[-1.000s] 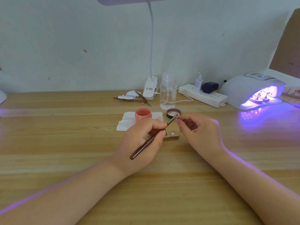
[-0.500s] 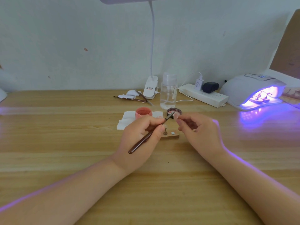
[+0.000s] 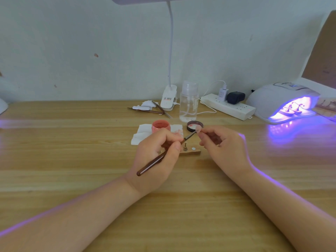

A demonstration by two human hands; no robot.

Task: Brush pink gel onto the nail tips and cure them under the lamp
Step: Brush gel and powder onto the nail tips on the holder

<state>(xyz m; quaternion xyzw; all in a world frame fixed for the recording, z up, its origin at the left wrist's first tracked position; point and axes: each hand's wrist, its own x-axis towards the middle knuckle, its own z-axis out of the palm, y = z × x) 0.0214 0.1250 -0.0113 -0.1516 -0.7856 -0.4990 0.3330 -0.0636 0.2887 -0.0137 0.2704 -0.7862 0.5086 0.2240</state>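
You are in the brushing step. Your left hand (image 3: 156, 157) has its grip clamped round the brown-handled gel brush (image 3: 163, 155), whose bristle end reaches up to the nail tip (image 3: 198, 129) pinched in the grip of your right hand (image 3: 221, 144), just above the worktop (image 3: 72, 160). The open pink gel jar (image 3: 161, 126) stands on a white wipe (image 3: 141, 135) just behind your left hand, with its lid (image 3: 194, 124) beside it. A wooden holder strip (image 3: 190, 151) lies between your hands, one peg bare. The curing lamp (image 3: 281, 100) glows violet at the far right, with tips already on stands inside it.

Next, I judge, you should keep the tip steady and draw thin even strokes, then seat it on the holder and carry it to the lamp without touching the wet coat.
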